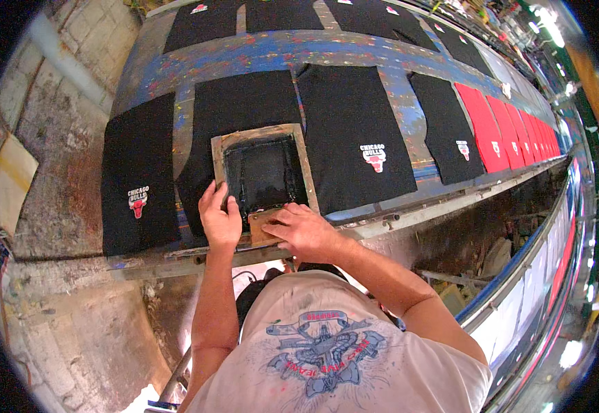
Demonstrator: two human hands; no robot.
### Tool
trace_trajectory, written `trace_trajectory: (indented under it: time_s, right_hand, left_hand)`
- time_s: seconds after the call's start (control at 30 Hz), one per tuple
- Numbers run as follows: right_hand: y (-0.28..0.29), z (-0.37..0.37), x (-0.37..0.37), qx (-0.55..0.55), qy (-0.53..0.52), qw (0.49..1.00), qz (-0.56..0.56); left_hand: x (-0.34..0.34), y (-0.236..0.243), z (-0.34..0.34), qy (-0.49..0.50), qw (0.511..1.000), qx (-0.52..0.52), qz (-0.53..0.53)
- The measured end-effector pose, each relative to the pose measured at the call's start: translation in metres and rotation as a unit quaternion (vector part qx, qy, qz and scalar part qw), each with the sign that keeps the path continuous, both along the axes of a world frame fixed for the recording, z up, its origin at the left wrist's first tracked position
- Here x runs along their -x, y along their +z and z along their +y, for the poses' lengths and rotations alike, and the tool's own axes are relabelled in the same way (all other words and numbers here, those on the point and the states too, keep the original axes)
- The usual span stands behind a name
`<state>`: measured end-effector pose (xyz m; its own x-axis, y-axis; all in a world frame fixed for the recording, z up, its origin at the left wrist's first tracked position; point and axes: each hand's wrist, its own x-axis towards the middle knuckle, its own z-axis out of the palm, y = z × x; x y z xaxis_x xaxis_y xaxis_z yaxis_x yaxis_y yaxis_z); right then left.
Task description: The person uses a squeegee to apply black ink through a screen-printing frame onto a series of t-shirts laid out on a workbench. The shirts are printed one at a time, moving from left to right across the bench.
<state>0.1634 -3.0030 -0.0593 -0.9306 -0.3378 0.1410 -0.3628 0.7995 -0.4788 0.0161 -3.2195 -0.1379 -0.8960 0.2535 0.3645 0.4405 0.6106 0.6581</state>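
A wooden-rimmed screen printing frame (303,162) with a dark mesh lies on a black fabric panel (248,96) at the table's near edge. My left hand (221,219) grips the left rail of the frame near its lower corner. In my right hand (305,230) is a squeegee with a wooden handle (261,228), held at the near end of the mesh. Its blade is mostly hidden, low in the frame. Printed black panels lie on either side, one on the left (141,151) and one on the right (351,117), each with a red and white print near its lower end.
The long table (244,55) has a blue, paint-flecked top. Another black panel (444,124) and a row of red panels (482,127) continue to the right; more black panels (282,15) line the far side. A metal rail (451,199) runs along the near edge. Left stands a stained wall (62,151).
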Motion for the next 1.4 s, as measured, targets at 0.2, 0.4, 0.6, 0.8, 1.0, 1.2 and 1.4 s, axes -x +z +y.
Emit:
trace_trajectory:
  time_s: [0.2, 0.4, 0.6, 0.8, 1.0, 1.2, 1.4]
  right_hand:
    - [-0.015, 0.019, -0.027, 0.194, -0.202, 0.959, 0.051]
    - [-0.039, 0.04, -0.037, 0.408, -0.28, 0.856, -0.151]
    - [-0.034, 0.053, -0.049, 0.49, -0.244, 0.83, -0.104]
    - [-0.024, 0.121, -0.073, 0.522, -0.248, 0.815, 0.027]
    - [-0.021, 0.218, -0.113, 0.539, -0.269, 0.798, 0.015]
    - [-0.045, 0.276, -0.149, 0.516, -0.319, 0.795, -0.01]
    - [-0.063, 0.298, -0.164, 0.505, -0.309, 0.805, -0.025]
  left_hand:
    - [0.0, -0.004, -0.004, -0.011, 0.999, -0.048, -0.02]
    - [0.001, 0.009, -0.006, -0.006, 0.995, -0.066, -0.077]
    - [-0.013, 0.053, 0.009, -0.024, 0.994, -0.092, -0.056]
    - [-0.042, 0.071, 0.08, -0.007, 0.993, -0.109, -0.054]
    - [-0.063, 0.052, 0.181, -0.037, 0.993, -0.098, -0.061]
    - [-0.102, 0.011, 0.253, -0.069, 0.977, -0.175, -0.098]
    - [-0.113, -0.009, 0.268, -0.091, 0.968, -0.219, -0.078]
